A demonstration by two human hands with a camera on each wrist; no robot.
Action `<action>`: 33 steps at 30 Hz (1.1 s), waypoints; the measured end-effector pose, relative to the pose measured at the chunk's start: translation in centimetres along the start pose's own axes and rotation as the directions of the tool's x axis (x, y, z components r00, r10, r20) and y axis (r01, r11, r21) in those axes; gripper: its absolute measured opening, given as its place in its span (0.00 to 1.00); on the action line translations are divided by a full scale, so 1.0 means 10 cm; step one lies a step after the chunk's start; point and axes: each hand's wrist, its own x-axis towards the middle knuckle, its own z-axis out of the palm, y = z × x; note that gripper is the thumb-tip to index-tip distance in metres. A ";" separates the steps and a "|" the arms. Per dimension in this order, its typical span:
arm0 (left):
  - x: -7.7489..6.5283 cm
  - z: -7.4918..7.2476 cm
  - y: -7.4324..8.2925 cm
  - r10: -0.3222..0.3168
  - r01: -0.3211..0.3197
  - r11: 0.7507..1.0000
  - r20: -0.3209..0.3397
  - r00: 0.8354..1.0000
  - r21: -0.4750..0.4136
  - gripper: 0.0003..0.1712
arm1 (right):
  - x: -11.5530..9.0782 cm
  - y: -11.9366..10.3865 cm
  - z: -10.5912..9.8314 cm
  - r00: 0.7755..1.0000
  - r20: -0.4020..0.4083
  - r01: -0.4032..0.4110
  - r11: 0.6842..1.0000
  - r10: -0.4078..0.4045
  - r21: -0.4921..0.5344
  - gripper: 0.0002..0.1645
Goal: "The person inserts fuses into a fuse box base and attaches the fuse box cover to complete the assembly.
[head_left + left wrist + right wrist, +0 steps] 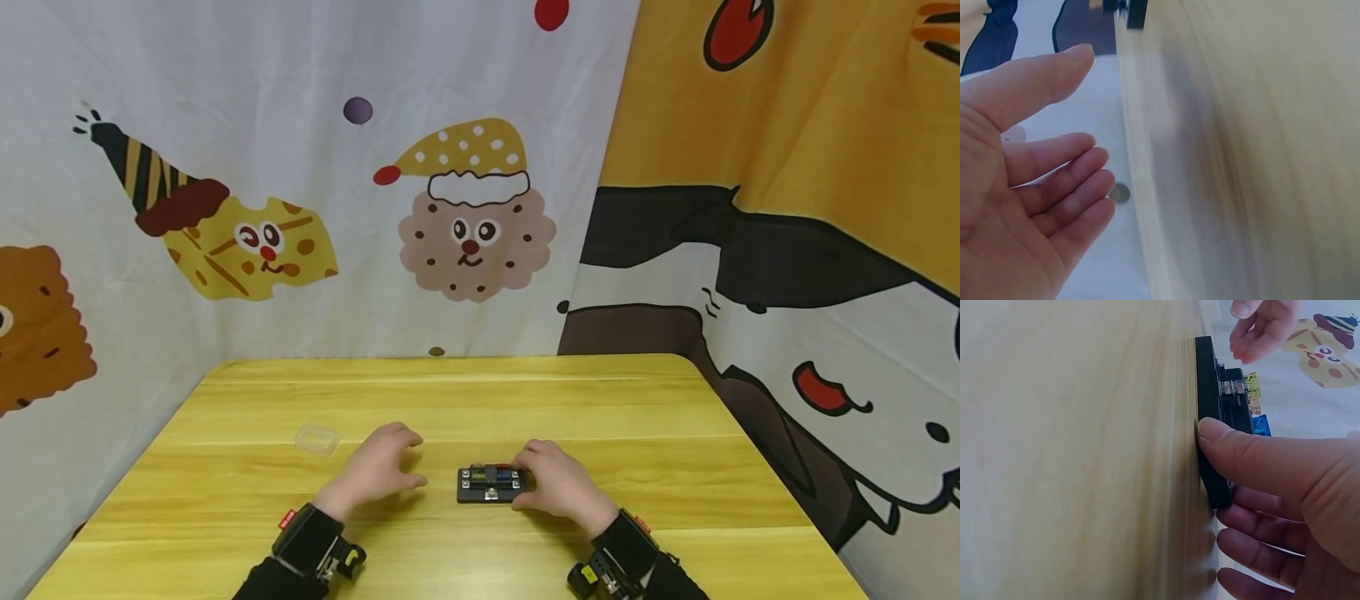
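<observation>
A black fuse block point(491, 494) lies on the wooden table, with metal screw terminals and coloured blade fuses on top. In the right wrist view, yellow, orange and blue fuses point(1260, 425) stick out from its body. My right hand point(558, 486) grips the block's right end, thumb on the near edge and fingers on the far side. To the left of the block, my left hand point(377, 468) hovers with loosely bent fingers, thumb apart, and nothing in it. A clear plastic cover point(317, 440) lies beyond the left hand, toward the left of the table.
The wooden table point(645, 417) has rounded far corners. Behind it hangs a white curtain point(285, 167) with cartoon prints, and a yellow-orange one point(810, 133) on the right. Black camera straps point(307, 537) are on both wrists.
</observation>
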 end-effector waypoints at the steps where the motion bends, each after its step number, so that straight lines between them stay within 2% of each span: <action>1: -0.01 -0.02 -0.03 -0.006 0.006 1.000 -0.010 1.000 0.006 0.30 | 0.00 0.00 0.00 1.000 -0.001 0.000 1.000 0.000 0.000 0.28; 6: -0.06 -0.15 -0.15 -0.050 0.052 0.998 -0.054 0.997 0.026 0.30 | 0.00 0.01 -0.01 1.000 0.002 -0.001 1.000 0.001 0.003 0.28; 12: -0.10 -0.31 -0.28 -0.101 0.103 0.993 -0.034 0.994 0.059 0.32 | 0.00 0.02 0.00 1.000 0.006 0.000 1.000 0.000 0.000 0.28; 19: -0.12 -0.44 -0.49 -0.071 0.068 0.982 0.013 0.997 0.178 0.35 | -0.01 0.02 0.00 1.000 0.002 0.006 1.000 -0.006 -0.004 0.28; 25: -0.16 -0.53 -0.58 -0.090 0.078 0.979 0.055 0.994 0.189 0.35 | -0.01 0.03 0.00 1.000 -0.002 0.006 1.000 -0.006 -0.006 0.28; 33: -0.23 -0.58 -0.72 -0.128 0.110 0.964 0.061 0.990 0.241 0.34 | -0.01 0.02 0.01 1.000 -0.009 0.002 1.000 -0.002 -0.002 0.28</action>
